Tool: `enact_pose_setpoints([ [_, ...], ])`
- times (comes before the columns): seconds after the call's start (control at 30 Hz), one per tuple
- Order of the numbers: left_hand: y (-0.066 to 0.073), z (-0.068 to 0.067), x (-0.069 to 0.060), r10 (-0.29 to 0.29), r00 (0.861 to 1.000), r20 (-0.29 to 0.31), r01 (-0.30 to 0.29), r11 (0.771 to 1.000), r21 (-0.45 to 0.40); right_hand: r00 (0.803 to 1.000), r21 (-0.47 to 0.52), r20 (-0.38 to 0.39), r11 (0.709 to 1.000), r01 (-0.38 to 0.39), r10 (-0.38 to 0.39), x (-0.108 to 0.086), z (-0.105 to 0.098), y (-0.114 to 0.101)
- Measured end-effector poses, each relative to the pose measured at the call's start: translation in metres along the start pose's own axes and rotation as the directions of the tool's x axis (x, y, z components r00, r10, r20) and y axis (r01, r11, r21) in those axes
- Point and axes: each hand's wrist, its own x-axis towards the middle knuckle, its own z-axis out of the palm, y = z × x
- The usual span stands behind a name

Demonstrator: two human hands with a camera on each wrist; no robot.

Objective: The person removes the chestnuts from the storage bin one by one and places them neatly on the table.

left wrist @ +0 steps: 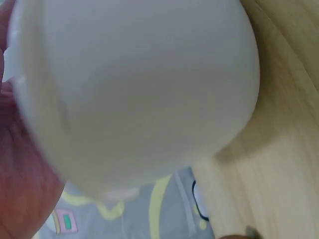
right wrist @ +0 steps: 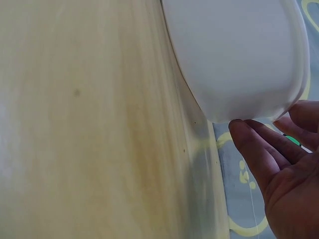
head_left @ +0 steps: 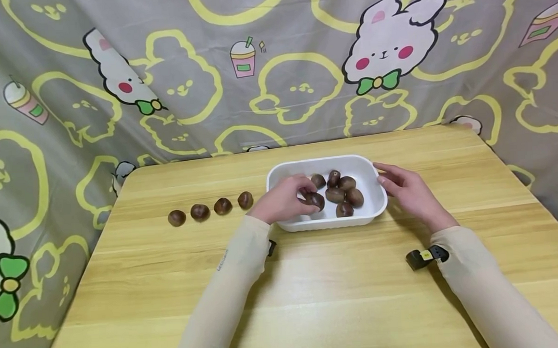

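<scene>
A white tray (head_left: 330, 223) on the wooden table holds several brown chestnuts (head_left: 335, 195). My left hand (head_left: 287, 198) reaches over the tray's left side, fingers curled round a dark chestnut (head_left: 315, 201) inside it. In the left wrist view the tray wall (left wrist: 149, 89) fills most of the picture, with part of the left hand (left wrist: 25, 169) at the edge; its fingertips are hidden. My right hand (head_left: 413, 193) touches the tray's right end. The right wrist view shows the right hand's (right wrist: 284, 164) fingers extended, tips against the tray's outer wall (right wrist: 244, 64).
Left of the tray, several chestnuts (head_left: 199, 213) lie in a row on the table (head_left: 312, 297). A patterned curtain (head_left: 291, 33) hangs behind the table and along its left side. Each wrist carries a small black camera (head_left: 420, 258).
</scene>
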Motion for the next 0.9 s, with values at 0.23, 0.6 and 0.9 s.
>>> enact_pose_setpoints([
  [0.23, -0.008, -0.018, -0.021, -0.021, 0.996, -0.092, 0.012, 0.996, -0.094, 1.0, -0.016, -0.009, 1.0, -0.003, 0.003, -0.001, -0.001, -0.001],
  [0.6, -0.035, -0.045, -0.066, -0.123, 0.964, -0.235, 0.058, 0.963, -0.265, 1.0, -0.01, 0.004, 1.0, -0.014, 0.014, 0.001, 0.001, 0.0],
  [0.9, -0.051, -0.053, -0.101, -0.208, 0.942, -0.262, 0.149, 0.962, -0.229, 1.0, -0.012, -0.006, 1.0, -0.003, 0.003, 0.0, 0.0, -0.001],
])
